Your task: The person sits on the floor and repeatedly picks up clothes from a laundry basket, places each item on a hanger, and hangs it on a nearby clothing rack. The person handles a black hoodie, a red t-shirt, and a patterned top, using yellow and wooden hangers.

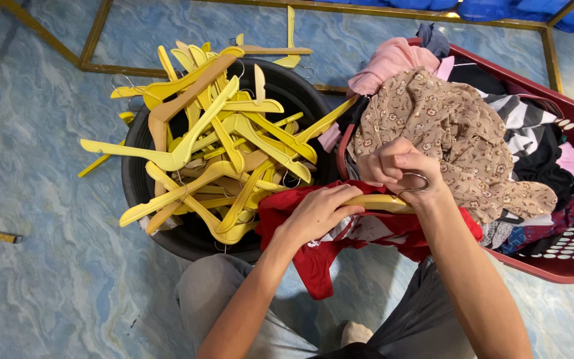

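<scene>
Here, hands [360, 193] between tub [134, 179], basket [566, 262].

Both forearms bare from elbow to wrist; no sleeves reach into view, no watch, bracelet or ring seen on either side. Left hand [317, 211] and right hand [396, 169] ungloved, fingers [384, 161] slim, nails short and unpainted as far as can be told. Legs covered by grey trousers [217, 292], plain soft fabric, lightly creased over the left knee; the right leg's cloth [420, 319] reads darker grey, in shadow. A strip of black garment [350, 351] shows at the bottom edge, kind unclear. One bare foot part [355, 331] shows between the legs.
</scene>
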